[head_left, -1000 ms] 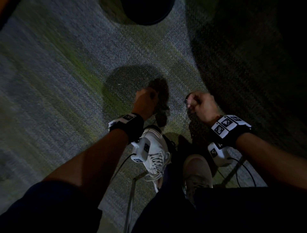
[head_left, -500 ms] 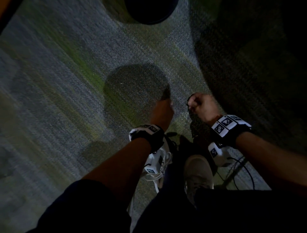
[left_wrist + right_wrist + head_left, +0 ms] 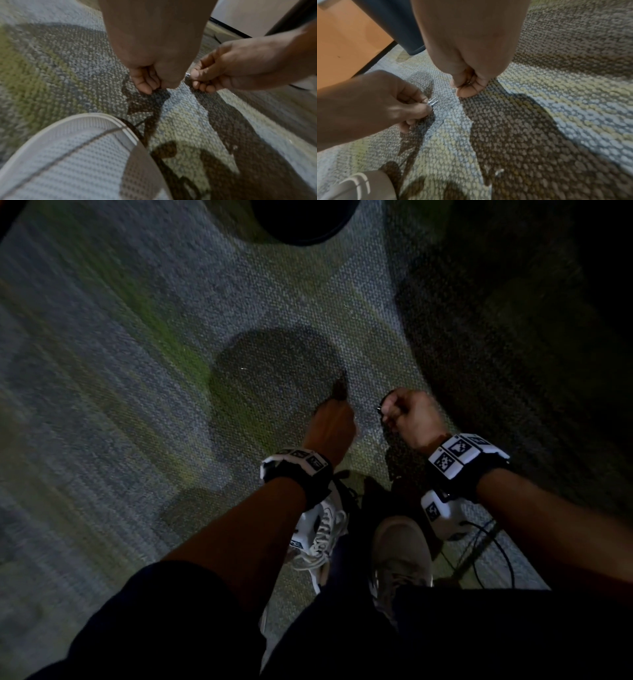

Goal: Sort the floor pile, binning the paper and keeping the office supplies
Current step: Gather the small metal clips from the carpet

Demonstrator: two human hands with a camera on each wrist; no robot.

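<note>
Both hands are low over the grey-green carpet [image 3: 171, 371], close together. My left hand [image 3: 334, 419] pinches a few silver paper clips [image 3: 433, 102] between thumb and fingertips; the clips are plain only in the right wrist view. My right hand [image 3: 407, 412] is curled into a fist around more shiny clips [image 3: 468, 81], and a silver tip [image 3: 187, 74] pokes out beside its thumb. Another small silver clip [image 3: 499, 171] lies loose on the carpet nearer to me. No paper shows in any view.
A dark round bin [image 3: 301, 220] stands ahead at the top of the head view. Wooden furniture [image 3: 342, 47] rises behind it. My two shoes [image 3: 322, 529] [image 3: 400, 556] and some cables [image 3: 479, 542] are just below the hands.
My left hand has moved right and nearer to me, ending close beside the right hand. The right hand has stayed in place as a fist.
</note>
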